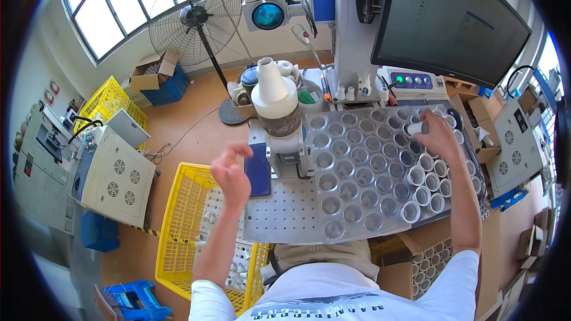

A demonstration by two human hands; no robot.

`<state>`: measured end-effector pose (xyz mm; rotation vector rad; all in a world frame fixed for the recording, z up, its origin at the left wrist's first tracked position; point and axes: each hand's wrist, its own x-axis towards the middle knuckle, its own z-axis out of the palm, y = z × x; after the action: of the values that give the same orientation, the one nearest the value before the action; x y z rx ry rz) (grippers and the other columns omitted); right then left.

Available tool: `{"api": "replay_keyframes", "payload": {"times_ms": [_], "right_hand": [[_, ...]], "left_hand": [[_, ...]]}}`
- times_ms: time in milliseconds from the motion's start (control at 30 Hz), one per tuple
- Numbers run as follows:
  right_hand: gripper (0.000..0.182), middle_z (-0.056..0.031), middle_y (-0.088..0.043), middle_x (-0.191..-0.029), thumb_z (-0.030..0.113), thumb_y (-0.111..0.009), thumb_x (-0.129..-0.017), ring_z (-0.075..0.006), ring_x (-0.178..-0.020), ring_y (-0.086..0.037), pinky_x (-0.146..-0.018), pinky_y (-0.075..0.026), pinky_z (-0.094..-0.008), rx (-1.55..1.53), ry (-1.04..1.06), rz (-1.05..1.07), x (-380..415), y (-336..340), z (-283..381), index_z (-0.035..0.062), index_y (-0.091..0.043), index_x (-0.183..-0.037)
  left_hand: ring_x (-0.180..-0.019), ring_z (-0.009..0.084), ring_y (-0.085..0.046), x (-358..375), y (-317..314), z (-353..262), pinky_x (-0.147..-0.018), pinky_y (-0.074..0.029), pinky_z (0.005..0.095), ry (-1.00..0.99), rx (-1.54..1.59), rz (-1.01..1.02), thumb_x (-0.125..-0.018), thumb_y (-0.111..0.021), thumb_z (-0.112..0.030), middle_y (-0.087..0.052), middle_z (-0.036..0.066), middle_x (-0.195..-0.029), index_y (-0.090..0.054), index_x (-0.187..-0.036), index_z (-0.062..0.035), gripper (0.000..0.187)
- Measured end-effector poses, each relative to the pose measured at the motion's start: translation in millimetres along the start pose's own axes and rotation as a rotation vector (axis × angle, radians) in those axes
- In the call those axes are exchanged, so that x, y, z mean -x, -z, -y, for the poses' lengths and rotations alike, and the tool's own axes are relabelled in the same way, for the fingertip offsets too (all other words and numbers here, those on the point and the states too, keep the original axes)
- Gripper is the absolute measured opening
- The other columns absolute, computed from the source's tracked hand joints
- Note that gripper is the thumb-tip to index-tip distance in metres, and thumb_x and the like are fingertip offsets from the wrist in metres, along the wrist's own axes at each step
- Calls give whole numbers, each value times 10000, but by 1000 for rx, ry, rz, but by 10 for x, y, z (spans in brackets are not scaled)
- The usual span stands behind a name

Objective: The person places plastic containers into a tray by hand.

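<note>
Fingers of the right hand (437, 134) are closed on a white cup (414, 129), held tilted over the far right part of a clear plastic tray (354, 232) with round sockets. The left hand (232, 175) is raised near the tray's left side, above the perforated metal plate (279, 208) and a dark blue pad (258, 169); its fingers are bent and blurred, and whether the tips meet cannot be told, though no piece shows in them. More white cups (410, 212) stand upright in the sockets, packed along the tray's right edge and toward its near right corner, while from the left edge past the middle the rows show only transparent walls. By that spread, white cups seem to occupy less than half of the sockets — whether they are going in or coming out, one view does not settle. Beyond the plate's far edge stands a cylindrical fixture topped by a white cone (273, 83). Beside the plate's near left corner, a yellow basket (171, 226) holds small white pieces (238, 273) — and a cardboard box (395, 279) of round pieces sits below the tray's near right corner.
</note>
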<state>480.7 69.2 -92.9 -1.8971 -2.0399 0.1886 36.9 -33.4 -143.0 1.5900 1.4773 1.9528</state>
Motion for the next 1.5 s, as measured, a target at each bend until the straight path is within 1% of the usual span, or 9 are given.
{"api": "replay_keyframes", "payload": {"times_ms": [133, 333, 533, 633, 867, 1000, 1067, 1367, 1500], "right_hand": [[416, -135, -651, -918, 174, -773, -697, -216, -853, -643, -781, -502, -345, -412, 108, -40, -39, 188, 504, 14, -519, -985], [362, -25, -542, -830, 149, -794, -749, -93, -741, -513, -686, -465, -269, -887, 415, -174, -260, -39, 1406, 66, -471, -891], [369, 2, -503, -807, 151, -814, -772, -48, -709, -468, -628, -433, -232, -1274, 530, -122, -493, -243, 2102, 66, -469, -872], [372, 0, -530, -806, 155, -822, -775, -71, -726, -498, -653, -452, -248, -1317, 532, -96, -503, -355, 2415, 63, -473, -866], [372, -43, -617, -842, 203, -821, -768, -106, -752, -516, -697, -459, -288, -921, 643, -93, -468, -642, 2704, 63, -476, -776], [306, -120, -651, -922, 153, -787, -793, -191, -815, -584, -726, -484, -335, -955, 609, -165, -451, -774, 2727, 47, -504, -846], [290, -190, -652, -1078, 133, -762, -816, -240, -937, -633, -797, -503, -359, -639, 875, -673, -199, -726, 2763, 36, -500, -893], [569, -200, -662, -1117, 151, -844, -763, -266, -1020, -680, -890, -540, -350, -1404, 364, 538, 1065, -1034, 2911, -52, -561, -1212], [604, -183, -673, -1113, 197, -875, -735, -281, -970, -702, -849, -559, -352, -1029, 706, 173, 1062, -1147, 2811, -31, -572, -1204]], "left_hand": [[-916, 192, -625, -884, -289, -321, -890, -484, 296, -226, 68, -47, -760, -364, -45, -684, 111, -902, -693, -921, 98, 393], [-811, 276, -621, -1251, -922, -785, -851, -491, 375, 355, 388, 12, -785, -384, -16, -637, 162, -817, -653, -823, 102, 296], [-783, 227, -530, -1519, -574, -251, -744, -478, 374, -212, -399, -78, -834, -431, -152, -592, 97, -834, -631, -732, -39, 252], [-761, 196, -488, -1392, -174, -659, -707, -457, 314, 302, 676, -79, -808, -399, -204, -550, 81, -741, -615, -740, -78, 259], [-747, 212, -465, -779, 516, 199, -669, -422, 303, 157, 886, 105, -882, -436, -273, -538, 78, -724, -503, -701, -145, 232], [-735, 206, -451, -487, 607, 253, -678, -386, 323, -18, 811, 222, -947, -529, -588, -529, 59, -704, -461, -689, -150, 512], [-702, 195, -459, -388, 562, 172, -658, -394, 315, -63, 851, 205, -980, -503, -530, -544, 57, -688, -523, -714, -144, 469], [-727, 186, -582, 88, 193, -103, -629, -501, 291, 77, 1132, 160, -817, -553, -784, -642, 114, -816, -632, -809, 30, 818], [-824, 178, -583, 237, 197, -114, -701, -514, 289, 201, 1017, 29, -816, -567, -735, -605, 108, -866, -585, -819, 10, 746]]}}
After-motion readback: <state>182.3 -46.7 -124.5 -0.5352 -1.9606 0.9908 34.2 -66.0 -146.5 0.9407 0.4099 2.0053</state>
